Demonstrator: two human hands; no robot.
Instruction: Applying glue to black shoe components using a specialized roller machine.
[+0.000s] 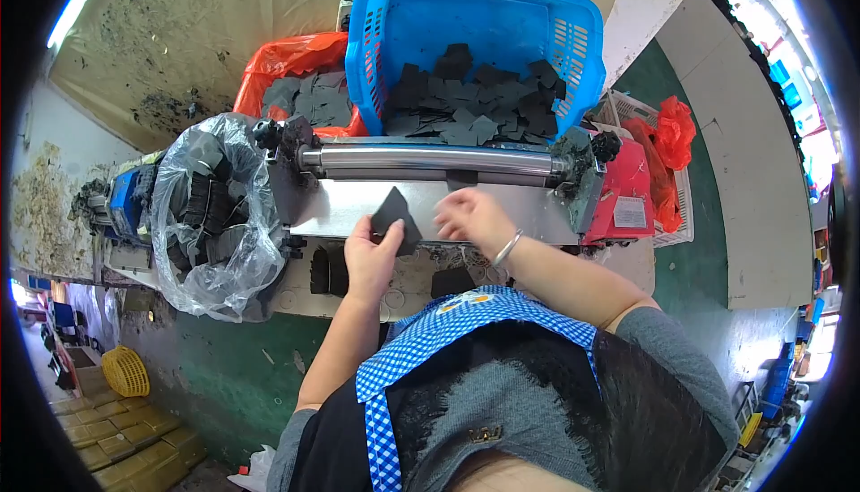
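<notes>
My left hand (pixel 369 257) grips a few thin black rectangular sheets (pixel 395 216) between thumb and fingers, above the front edge of a smooth metal feed plate (pixel 336 208). To its right, my right hand (pixel 481 222) hangs over the same plate, fingers loosely bent and apart, with nothing visible in them. Just beyond its fingertips, another black piece (pixel 462 177) lies at the lower side of the shiny steel roller (pixel 430 162) of the machine. The roller spans the width behind the plate.
Behind the roller stands a blue plastic basket (pixel 475 22) of loose black pieces, beside a red bag (pixel 291 58) with more. A clear plastic bag (pixel 255 273) of black stacks sits left. The machine's red end housing (pixel 624 183) is right. Black stacks (pixel 329 270) lie below the plate.
</notes>
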